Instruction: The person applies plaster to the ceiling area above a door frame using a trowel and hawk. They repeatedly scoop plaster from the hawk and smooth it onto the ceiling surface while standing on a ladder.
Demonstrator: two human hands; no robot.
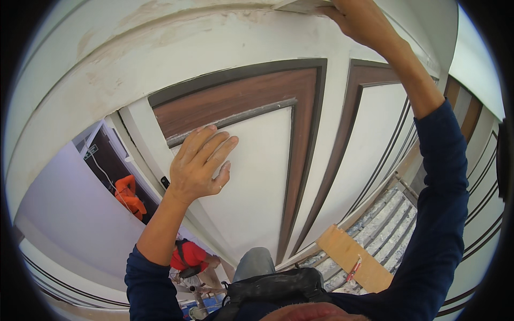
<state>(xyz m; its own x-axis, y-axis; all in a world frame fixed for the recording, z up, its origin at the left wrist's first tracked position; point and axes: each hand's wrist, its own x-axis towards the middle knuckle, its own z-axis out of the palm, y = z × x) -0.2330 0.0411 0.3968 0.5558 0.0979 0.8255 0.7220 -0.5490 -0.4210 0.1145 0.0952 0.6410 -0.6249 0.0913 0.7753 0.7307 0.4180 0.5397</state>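
Note:
My right hand [360, 21] is raised to the upper wall, its fingers closed at the edge of a flat, pale, blade-like piece [300, 6]. That piece lies against the wall's top ledge, and its exact kind is partly cut off by the frame. Off-white wall surface [214, 45] with brownish smears runs beneath it. Lower and to the left, my left hand [199, 165] is held with fingers stretched out, dusted pale, and nothing in it. Behind that hand is a white panel [246, 176] with a brown wood-look border [241, 104]; contact cannot be made out.
A slatted, paint-spattered platform [383, 230] stands below right, with a board [350, 259] and a red-handled tool [354, 268] on it. Down at left, a person in red [188, 255] works near a doorway where an orange item [128, 197] hangs.

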